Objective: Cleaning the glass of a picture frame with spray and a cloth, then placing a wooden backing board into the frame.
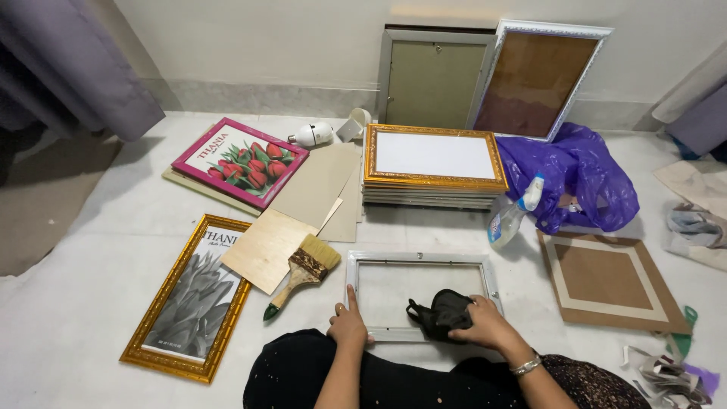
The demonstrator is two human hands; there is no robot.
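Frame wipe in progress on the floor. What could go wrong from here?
1. The right hand rubs a black cloth on the white frame, and only the left hand pins its edge; a hard stroke might slide or flex the frame.
2. The spray bottle stands close to the frame's right corner; a wide stroke may tip it.
3. The paintbrush lies close on the left and could get nudged.

- The left hand (348,324) lies flat on the lower left corner of a white rectangular picture frame (421,260) that lies on the pale floor (76,303).
- The right hand (485,324) presses a black crumpled cloth (438,312) on the glass of this frame — fingers closed over it.
- A wooden paint brush with pale bristles (301,274) lies just left of the frame, on a thin plywood sheet (266,248).
- A plastic spray bottle (513,213) lies near the frame's upper right corner, beside a purple plastic bag (575,170).
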